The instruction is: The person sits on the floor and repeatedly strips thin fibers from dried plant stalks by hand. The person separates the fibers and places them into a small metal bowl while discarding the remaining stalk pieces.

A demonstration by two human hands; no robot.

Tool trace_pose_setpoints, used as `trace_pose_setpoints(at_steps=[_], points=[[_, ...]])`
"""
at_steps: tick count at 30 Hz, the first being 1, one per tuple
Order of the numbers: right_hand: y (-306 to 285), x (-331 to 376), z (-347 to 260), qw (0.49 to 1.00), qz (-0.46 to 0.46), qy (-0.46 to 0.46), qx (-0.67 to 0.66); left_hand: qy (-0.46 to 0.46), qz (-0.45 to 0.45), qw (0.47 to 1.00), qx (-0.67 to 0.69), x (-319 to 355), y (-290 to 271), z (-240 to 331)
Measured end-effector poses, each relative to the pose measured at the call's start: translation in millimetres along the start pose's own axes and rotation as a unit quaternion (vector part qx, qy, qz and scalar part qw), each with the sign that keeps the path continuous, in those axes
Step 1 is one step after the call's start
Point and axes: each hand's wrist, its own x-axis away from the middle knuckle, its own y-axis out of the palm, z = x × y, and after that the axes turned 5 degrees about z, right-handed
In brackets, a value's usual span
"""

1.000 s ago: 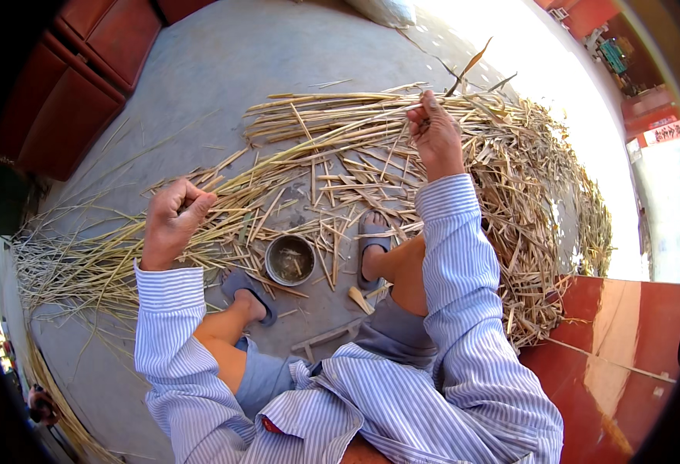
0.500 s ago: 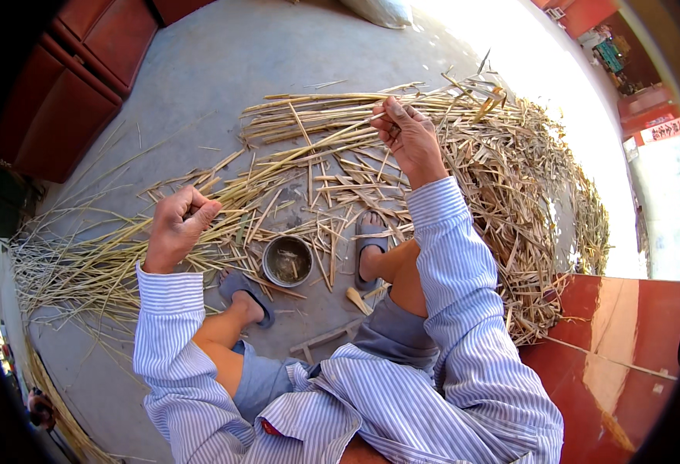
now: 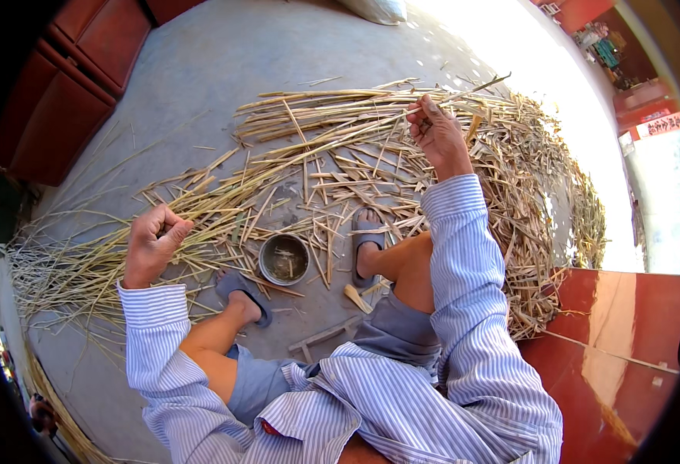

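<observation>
Pinched in the fingers of my right hand [image 3: 438, 133] is a long thin dry stalk [image 3: 475, 90], its dark ragged tip pointing up to the right. The stalk's other side runs down to the left and blends in with the stalks below. My left hand [image 3: 153, 241] is closed, thumb over curled fingers, above the thin yellowish stalks [image 3: 96, 259] spread at the left; whatever it grips is hidden. Under my right hand lies a bundle of thicker straw-coloured stalks [image 3: 309, 106]. Stripped dry leaf husks [image 3: 510, 185] form a big heap beside it.
A metal bowl [image 3: 306, 259] with some liquid and stalk bits stands between my sandalled feet. Close to it lie a short pale wooden piece [image 3: 357, 298] and a flat frame [image 3: 326, 336]. Red seats [image 3: 69, 97] are at the far left, a red panel [image 3: 633, 348] at the right, a pale sack [image 3: 378, 9] far back.
My right hand has moved to the right with the stalk, whose tip now extends further right. My left hand has shifted left and slightly down, still closed.
</observation>
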Motion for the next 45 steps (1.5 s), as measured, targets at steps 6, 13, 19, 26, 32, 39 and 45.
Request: trace_pose_setpoints(at_steps=[6, 13, 19, 26, 32, 39, 45], points=[[19.6, 18.8, 1.1, 0.988, -0.123, 0.04, 0.081, -0.009, -0.005, 1.0, -0.007, -0.1, 0.1, -0.2], [27.6, 19.8, 3.3, 0.983, -0.121, 0.031, 0.134, -0.011, -0.019, 1.0, -0.003, -0.4, 3.5, -5.5], [35.8, 23.5, 9.9, 0.973, -0.082, 0.003, 0.216, -0.023, -0.016, 1.0, 0.008, 0.4, 4.8, -4.5], [6.6, 9.1, 32.7, 0.837, 0.042, -0.248, 0.486, 0.001, 0.005, 1.0, -0.022, -4.1, 0.4, 1.2], [-156.8, 1.0, -33.3, 0.85, 0.459, -0.253, -0.05, 0.05, 0.054, 0.997, -0.034, -1.9, 13.1, -2.9], [0.1, 65.7, -15.3, 0.993, 0.051, 0.096, 0.046, 0.077, 0.053, 0.996, -0.013, -1.7, 25.1, 15.0], [78.1, 63.7, 51.3, 0.983, -0.129, 0.126, 0.046, 0.087, 0.0, 0.996, 0.012, -6.5, 45.3, 22.1]])
